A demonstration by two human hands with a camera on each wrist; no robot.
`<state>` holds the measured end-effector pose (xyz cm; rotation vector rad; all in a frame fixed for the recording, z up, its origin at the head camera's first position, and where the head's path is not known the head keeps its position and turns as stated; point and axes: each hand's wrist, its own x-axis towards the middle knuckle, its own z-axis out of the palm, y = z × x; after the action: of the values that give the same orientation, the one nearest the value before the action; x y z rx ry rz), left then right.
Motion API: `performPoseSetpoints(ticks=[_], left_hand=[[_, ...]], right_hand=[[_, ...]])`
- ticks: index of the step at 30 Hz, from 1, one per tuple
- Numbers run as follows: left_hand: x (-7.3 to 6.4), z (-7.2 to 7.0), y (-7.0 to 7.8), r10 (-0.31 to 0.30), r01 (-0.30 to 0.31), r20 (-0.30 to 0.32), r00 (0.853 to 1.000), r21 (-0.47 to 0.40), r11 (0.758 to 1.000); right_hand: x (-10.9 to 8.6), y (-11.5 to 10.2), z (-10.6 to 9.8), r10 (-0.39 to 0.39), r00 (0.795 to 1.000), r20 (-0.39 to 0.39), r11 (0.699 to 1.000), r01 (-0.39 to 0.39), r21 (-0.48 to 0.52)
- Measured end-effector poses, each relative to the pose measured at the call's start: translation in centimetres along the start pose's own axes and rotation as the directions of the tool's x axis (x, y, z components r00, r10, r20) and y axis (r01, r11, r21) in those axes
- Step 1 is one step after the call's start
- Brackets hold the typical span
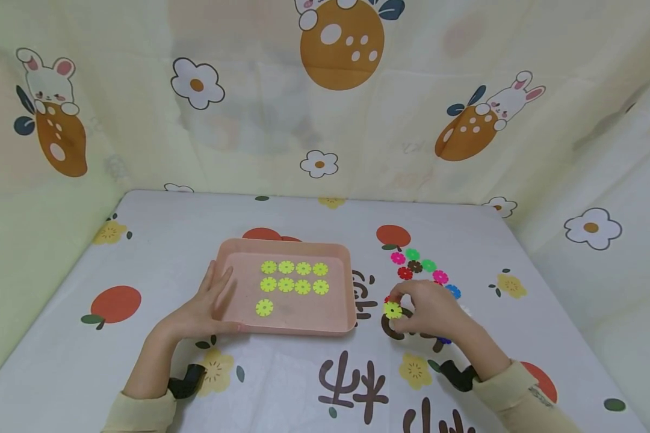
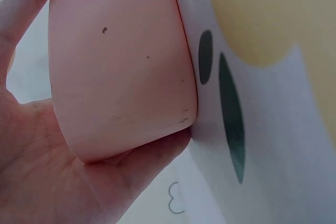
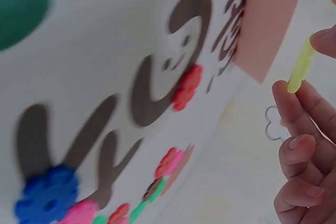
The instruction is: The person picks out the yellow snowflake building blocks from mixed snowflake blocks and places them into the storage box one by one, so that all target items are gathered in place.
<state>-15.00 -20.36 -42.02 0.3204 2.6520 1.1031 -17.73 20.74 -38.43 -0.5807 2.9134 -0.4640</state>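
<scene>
My left hand [image 1: 199, 310] grips the left near corner of a pink rectangular tray [image 1: 303, 322], fingers over the left rim and thumb along the near side. In the left wrist view the tray's wall [image 2: 123, 72] sits between thumb and fingers. Several yellow-green flower-shaped discs [image 1: 286, 285] lie flat in the tray, in two full rows with a single disc [image 1: 264, 308] below at the left. Right of the tray, my right hand [image 1: 436, 307] pinches another yellow-green disc [image 3: 301, 66] between thumb and fingertips, held up above the tablecloth.
Loose flower-shaped discs in pink [image 1: 398, 258], green [image 1: 429, 265], red [image 1: 404, 273], brown [image 1: 414, 266] and blue [image 1: 452, 291] lie on the printed tablecloth [image 1: 281, 385] around and beyond my right hand. A patterned curtain [image 1: 249, 144] hangs behind the table.
</scene>
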Motion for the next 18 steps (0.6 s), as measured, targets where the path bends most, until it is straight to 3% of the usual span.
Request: performPoseSetpoints(ticks=[18], left_hand=[[0.1, 0.2, 0.0, -0.016, 0.016, -0.002, 1.000, -0.013, 1.000]], right_hand=[[3.4, -4.8, 0.6, -0.141, 0.989, -0.039, 0.987, 0.144, 0.077]])
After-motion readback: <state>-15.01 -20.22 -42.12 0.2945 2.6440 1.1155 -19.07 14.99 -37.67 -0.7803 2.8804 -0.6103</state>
